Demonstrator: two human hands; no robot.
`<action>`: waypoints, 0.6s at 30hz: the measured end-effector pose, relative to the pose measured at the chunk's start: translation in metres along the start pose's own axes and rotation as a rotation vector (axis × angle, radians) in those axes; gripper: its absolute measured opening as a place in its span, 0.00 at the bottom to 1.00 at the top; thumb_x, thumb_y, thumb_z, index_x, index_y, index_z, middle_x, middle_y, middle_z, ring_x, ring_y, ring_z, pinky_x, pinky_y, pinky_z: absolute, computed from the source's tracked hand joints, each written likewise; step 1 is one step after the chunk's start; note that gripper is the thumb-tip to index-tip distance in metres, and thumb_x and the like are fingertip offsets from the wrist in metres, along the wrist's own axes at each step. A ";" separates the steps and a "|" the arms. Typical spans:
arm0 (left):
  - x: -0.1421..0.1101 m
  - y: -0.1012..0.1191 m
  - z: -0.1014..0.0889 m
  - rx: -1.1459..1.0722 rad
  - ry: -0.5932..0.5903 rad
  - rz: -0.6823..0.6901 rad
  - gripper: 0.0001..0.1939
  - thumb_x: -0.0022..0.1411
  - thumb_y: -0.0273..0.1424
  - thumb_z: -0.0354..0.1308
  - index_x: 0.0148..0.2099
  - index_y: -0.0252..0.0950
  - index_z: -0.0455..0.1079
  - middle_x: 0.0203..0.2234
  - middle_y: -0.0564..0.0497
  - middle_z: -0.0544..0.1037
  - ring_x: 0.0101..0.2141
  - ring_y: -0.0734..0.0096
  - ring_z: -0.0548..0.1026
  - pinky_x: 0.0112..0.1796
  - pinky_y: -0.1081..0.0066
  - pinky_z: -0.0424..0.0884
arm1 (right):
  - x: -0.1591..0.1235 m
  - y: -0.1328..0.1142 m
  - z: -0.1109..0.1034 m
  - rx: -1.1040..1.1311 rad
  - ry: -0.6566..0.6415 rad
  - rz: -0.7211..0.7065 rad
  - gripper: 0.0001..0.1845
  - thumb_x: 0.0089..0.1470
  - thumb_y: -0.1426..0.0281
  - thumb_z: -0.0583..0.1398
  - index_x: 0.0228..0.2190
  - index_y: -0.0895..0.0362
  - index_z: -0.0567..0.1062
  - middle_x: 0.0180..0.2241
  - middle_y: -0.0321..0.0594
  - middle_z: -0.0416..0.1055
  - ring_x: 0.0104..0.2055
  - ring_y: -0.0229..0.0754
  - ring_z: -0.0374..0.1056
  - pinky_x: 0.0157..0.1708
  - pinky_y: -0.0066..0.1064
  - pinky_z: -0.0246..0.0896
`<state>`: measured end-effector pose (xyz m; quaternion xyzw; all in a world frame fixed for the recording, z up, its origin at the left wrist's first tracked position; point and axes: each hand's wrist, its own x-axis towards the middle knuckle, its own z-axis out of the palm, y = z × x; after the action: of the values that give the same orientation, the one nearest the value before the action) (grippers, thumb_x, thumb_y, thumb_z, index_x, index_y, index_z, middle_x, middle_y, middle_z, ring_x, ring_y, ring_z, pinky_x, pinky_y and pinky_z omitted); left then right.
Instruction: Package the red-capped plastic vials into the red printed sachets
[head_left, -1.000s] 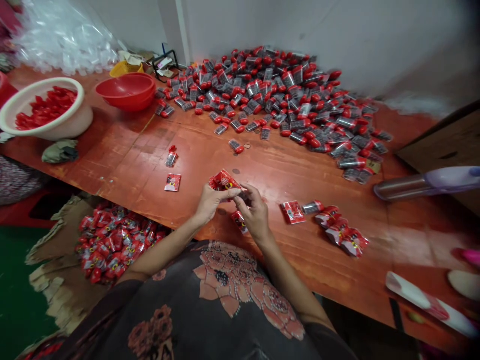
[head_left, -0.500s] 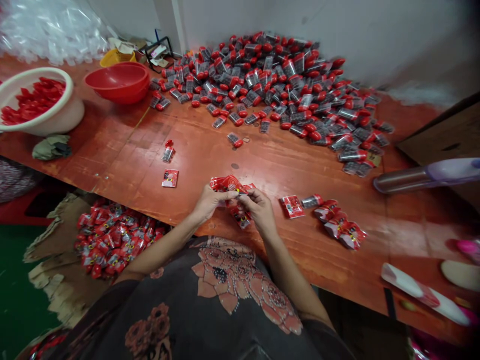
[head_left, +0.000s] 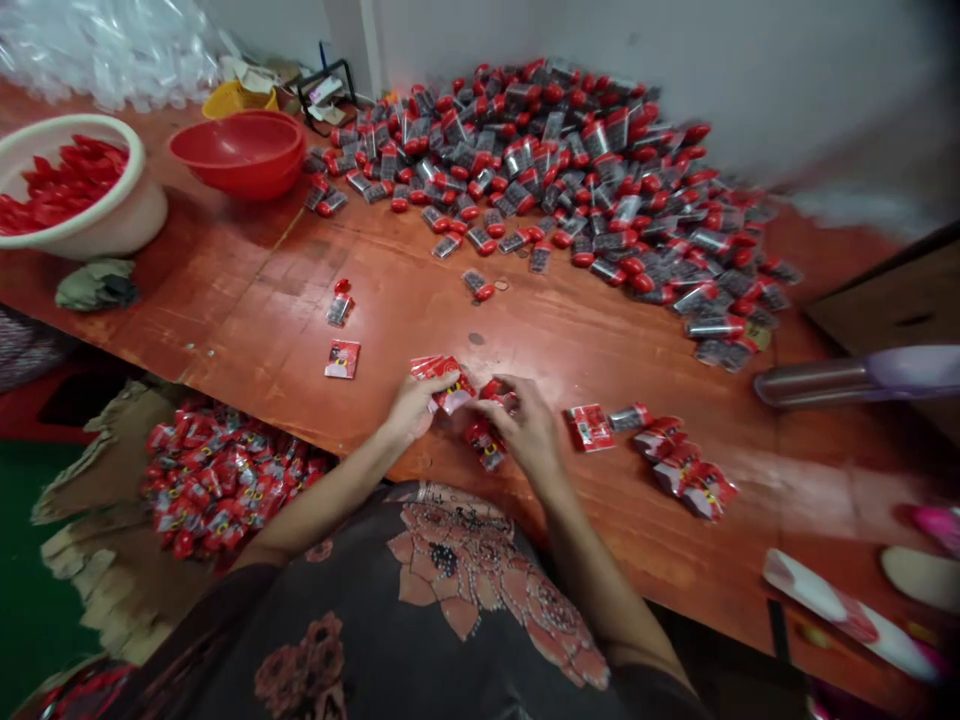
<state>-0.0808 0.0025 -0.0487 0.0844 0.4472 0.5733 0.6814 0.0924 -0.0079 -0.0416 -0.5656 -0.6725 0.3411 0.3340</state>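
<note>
My left hand [head_left: 409,406] is closed on a small stack of red printed labels [head_left: 442,380] just above the table's near edge. My right hand [head_left: 529,430] is closed beside it, gripping a small red-capped tube [head_left: 484,440] wrapped in a red label. The two hands are close together over the red-brown wooden table [head_left: 247,300]. To the right of my right hand lie a loose red label [head_left: 589,425], a bare tube [head_left: 628,416] and a short row of wrapped tubes [head_left: 686,470].
A big heap of red-capped tubes [head_left: 570,170] fills the far middle and right. A white basin of red caps [head_left: 71,195] and a red bowl [head_left: 238,152] stand far left. A cardboard box of wrapped tubes [head_left: 217,475] sits below the table's left edge. A purple-handled tool [head_left: 855,375] lies right.
Both hands have dropped lower toward the table's near edge. The label stack in my left hand has tilted down, and my right hand has moved slightly right with its tube.
</note>
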 end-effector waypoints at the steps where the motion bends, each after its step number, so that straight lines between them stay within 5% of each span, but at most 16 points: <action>1: 0.002 -0.002 0.001 -0.013 0.009 0.015 0.11 0.42 0.24 0.72 0.30 0.31 0.75 0.26 0.49 0.80 0.26 0.72 0.77 0.33 0.72 0.73 | 0.006 -0.005 0.010 0.063 -0.027 -0.021 0.20 0.56 0.60 0.61 0.48 0.53 0.73 0.38 0.41 0.74 0.36 0.43 0.70 0.39 0.37 0.66; 5: 0.012 0.001 -0.002 -0.054 0.040 0.096 0.14 0.38 0.26 0.75 0.29 0.31 0.76 0.25 0.50 0.80 0.26 0.72 0.77 0.33 0.72 0.74 | 0.041 -0.008 0.038 0.087 -0.112 -0.116 0.19 0.60 0.68 0.55 0.53 0.52 0.69 0.37 0.39 0.76 0.38 0.43 0.73 0.39 0.34 0.67; 11: 0.031 0.025 -0.013 -0.071 0.133 0.237 0.14 0.37 0.25 0.75 0.28 0.30 0.76 0.23 0.50 0.80 0.24 0.72 0.77 0.28 0.74 0.71 | 0.132 0.002 0.035 -0.398 -0.288 -0.334 0.19 0.60 0.74 0.53 0.50 0.50 0.75 0.37 0.39 0.79 0.38 0.44 0.74 0.40 0.33 0.66; 15: 0.038 0.032 -0.013 -0.135 0.165 0.189 0.12 0.39 0.25 0.74 0.28 0.30 0.75 0.23 0.51 0.80 0.24 0.73 0.77 0.28 0.75 0.72 | 0.199 0.022 0.029 -0.491 -0.247 -0.367 0.24 0.60 0.76 0.51 0.55 0.54 0.72 0.55 0.49 0.71 0.55 0.52 0.66 0.55 0.45 0.58; 18: 0.039 0.035 -0.014 -0.187 0.193 0.134 0.11 0.42 0.24 0.73 0.29 0.30 0.75 0.24 0.51 0.80 0.25 0.74 0.77 0.29 0.76 0.72 | 0.223 0.040 0.028 -0.611 -0.336 -0.485 0.23 0.61 0.75 0.50 0.55 0.55 0.72 0.62 0.47 0.64 0.60 0.52 0.60 0.56 0.45 0.56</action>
<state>-0.1175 0.0422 -0.0550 -0.0053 0.4485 0.6622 0.6002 0.0596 0.2154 -0.0765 -0.4005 -0.9013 0.1252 0.1072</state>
